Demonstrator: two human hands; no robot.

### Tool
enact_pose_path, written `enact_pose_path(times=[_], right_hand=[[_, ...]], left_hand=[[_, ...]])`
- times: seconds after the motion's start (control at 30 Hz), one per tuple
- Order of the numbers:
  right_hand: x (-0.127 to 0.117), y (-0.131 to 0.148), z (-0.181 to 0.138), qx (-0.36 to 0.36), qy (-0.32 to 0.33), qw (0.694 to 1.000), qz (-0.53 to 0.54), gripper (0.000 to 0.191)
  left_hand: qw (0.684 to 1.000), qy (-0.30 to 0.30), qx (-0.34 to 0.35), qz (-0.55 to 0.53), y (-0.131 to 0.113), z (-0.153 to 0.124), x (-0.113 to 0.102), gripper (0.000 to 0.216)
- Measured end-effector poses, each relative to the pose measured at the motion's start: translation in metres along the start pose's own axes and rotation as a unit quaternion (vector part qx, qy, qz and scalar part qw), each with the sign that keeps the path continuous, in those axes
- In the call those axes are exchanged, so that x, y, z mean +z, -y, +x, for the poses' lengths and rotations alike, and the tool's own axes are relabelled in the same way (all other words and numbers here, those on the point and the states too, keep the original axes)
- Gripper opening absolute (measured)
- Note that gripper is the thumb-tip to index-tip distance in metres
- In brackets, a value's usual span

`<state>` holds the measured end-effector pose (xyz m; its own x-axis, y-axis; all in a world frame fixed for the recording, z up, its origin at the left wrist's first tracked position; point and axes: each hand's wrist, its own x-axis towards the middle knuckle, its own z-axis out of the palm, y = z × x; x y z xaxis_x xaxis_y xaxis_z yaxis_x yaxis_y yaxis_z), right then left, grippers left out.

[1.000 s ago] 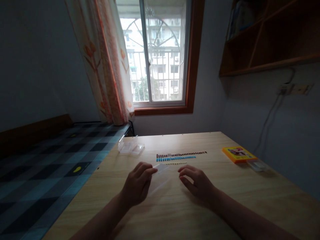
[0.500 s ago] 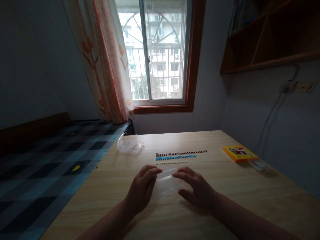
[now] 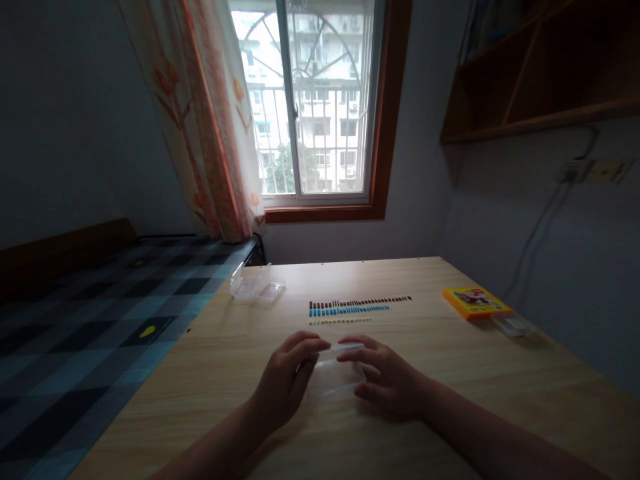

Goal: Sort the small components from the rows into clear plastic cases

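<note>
A clear plastic box (image 3: 334,377) rests on the table between my two hands. My left hand (image 3: 286,373) is closed on its left side, with the fingers at the far upper corner. Curled over its right side, my right hand (image 3: 385,373) has its fingertips on the far upper edge and its thumb low at the near side. Just beyond the box lie rows of tiny pieces: dark brown pieces (image 3: 360,303), blue pieces (image 3: 347,311) and pale yellow pieces (image 3: 340,321). The box looks see-through, and its contents cannot be made out.
Toward the table's (image 3: 200,400) far left corner stands an open clear plastic case (image 3: 257,288). At the right edge are a yellow-orange box (image 3: 477,303) and a small clear case (image 3: 513,325). A bed (image 3: 115,320) borders the left side; shelves (image 3: 540,73) hang at the right.
My right fingers have moved left and in over the far edge of the clear box, closer to my left hand. The view has shifted slightly.
</note>
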<state>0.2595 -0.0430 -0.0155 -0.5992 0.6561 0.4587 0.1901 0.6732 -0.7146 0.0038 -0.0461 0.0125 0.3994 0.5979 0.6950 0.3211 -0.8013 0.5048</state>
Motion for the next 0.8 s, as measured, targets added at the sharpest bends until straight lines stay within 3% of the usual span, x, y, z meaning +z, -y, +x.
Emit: enact_pose_path(times=[0.2,0.27,0.33,0.47,0.8], right_hand=[[0.004,-0.004,0.0,-0.013,-0.015,0.999,0.03,0.049],[0.007,-0.005,0.0,0.0,-0.019,0.999,0.029,0.052],[0.009,-0.006,-0.001,0.006,-0.021,1.0,0.014,0.059],[0.01,-0.007,-0.002,0.004,-0.019,0.999,-0.038,0.071],[0.007,-0.001,0.0,0.024,0.001,0.995,-0.099,0.079]], left_hand=[[1.0,0.015,0.005,-0.008,0.001,0.0,0.001,0.025],[0.999,0.006,-0.035,-0.017,0.003,0.0,0.002,0.023],[0.991,-0.009,-0.117,-0.063,0.005,0.0,0.003,0.022],[0.949,-0.039,-0.263,-0.167,0.014,0.002,0.008,0.032],[0.906,-0.042,-0.359,-0.222,0.033,0.003,0.011,0.044]])
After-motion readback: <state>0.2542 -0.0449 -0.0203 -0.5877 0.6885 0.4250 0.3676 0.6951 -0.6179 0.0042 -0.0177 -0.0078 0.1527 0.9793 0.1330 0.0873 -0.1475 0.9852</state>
